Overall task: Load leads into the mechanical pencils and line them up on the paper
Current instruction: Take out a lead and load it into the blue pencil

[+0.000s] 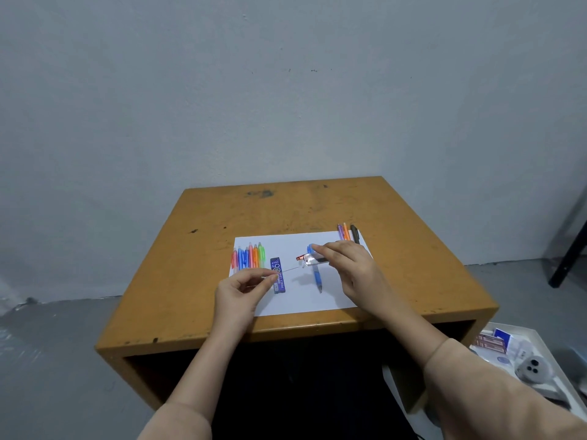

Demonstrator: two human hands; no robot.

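The left hand (241, 290) hung over the 7 o'clock corner of the paper (305, 300), thumb and forefinger pinched on one thin lead (287, 270), the other fingers loosely curled. The lead ran slantwise from that pinch toward 2 o'clock, and its far end reached the mouth of the clear lead case (313, 260); whether it had come wholly free could not be told. The right hand (349, 268) held that case by its fingertips above the middle of the sheet, red cap end pointing to 9 o'clock.

The blue pencil (317, 277) lay flat on the paper just under the case, at 3 o'clock from the left hand's pinch. Its long axis ran 12 to 6, with the writing tip at 6, toward the person. Its upper end was hidden behind the case and the right fingertips. The right hand was plainly the nearer to it, so it would likely have had to put down the case and lift the pencil before the lead could go in.

A row of pencils (247, 257) lay side by side at the sheet's 9 o'clock edge, a dark lead box (278, 274) just beside them. Three more pencils (347, 233) lay at the 1 o'clock corner, partly on the ochre tabletop (413, 249).
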